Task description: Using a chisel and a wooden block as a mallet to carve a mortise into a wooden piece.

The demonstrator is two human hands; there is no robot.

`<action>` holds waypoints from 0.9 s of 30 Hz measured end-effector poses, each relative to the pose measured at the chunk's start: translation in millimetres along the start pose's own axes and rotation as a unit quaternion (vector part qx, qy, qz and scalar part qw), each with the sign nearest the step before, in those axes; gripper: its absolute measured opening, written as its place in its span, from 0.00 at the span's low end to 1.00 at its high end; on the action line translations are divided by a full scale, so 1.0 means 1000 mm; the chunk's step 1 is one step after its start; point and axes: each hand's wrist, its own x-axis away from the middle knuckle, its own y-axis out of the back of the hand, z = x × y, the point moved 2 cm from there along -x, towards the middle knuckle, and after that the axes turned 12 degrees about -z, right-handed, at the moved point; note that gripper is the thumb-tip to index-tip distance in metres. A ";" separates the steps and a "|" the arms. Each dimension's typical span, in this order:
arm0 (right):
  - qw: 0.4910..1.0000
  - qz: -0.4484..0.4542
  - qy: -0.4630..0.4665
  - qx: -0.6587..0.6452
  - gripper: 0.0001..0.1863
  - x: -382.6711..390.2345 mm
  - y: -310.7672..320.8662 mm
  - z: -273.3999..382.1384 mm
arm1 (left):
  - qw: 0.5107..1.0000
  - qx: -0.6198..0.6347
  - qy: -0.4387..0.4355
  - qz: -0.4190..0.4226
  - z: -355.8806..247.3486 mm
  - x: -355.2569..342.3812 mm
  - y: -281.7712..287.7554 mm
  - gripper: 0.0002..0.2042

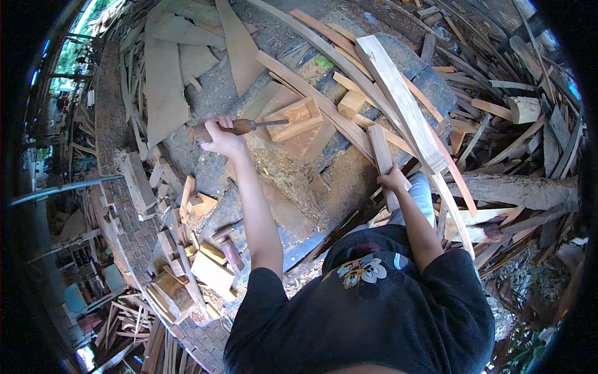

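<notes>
Out to the left, my left hand [224, 137] is wrapped round the wooden handle of a chisel [243, 127]. Its metal blade points right and reaches over the edge of a pale wooden block with a squared hollow [293, 123]; whether the blade touches the wood, I cannot tell. Wood shavings lie in the hollow. My right hand [393, 179], close to my leg, grips the lower part of a short wooden bar [379, 146], which slants away from me. Beneath the hollowed block lies a flat board [319, 138].
A thick squared beam [402, 103] and long curved strips lie on the right. A mallet-like tool [229, 248] rests at lower left beside wood offcuts [213, 272]. Sheets of thin board [167, 87] lie at the far left, scrap timber [529, 193] at the right.
</notes>
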 end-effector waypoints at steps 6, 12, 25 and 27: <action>1.000 0.002 0.002 0.022 0.38 -0.001 -0.001 -0.001 | 0.999 0.032 0.005 -0.001 0.002 -0.004 0.003 0.03; 1.000 0.008 0.002 0.020 0.38 0.000 0.002 0.001 | 0.999 0.024 0.028 0.011 0.005 -0.005 -0.001 0.03; 0.892 -0.149 0.261 -0.337 0.34 0.036 0.095 0.184 | 0.996 -0.042 -0.076 0.036 0.005 -0.001 -0.012 0.10; 0.880 -0.154 0.404 -0.195 0.33 0.048 0.132 0.237 | 0.996 -0.045 -0.077 0.023 0.005 0.000 -0.012 0.09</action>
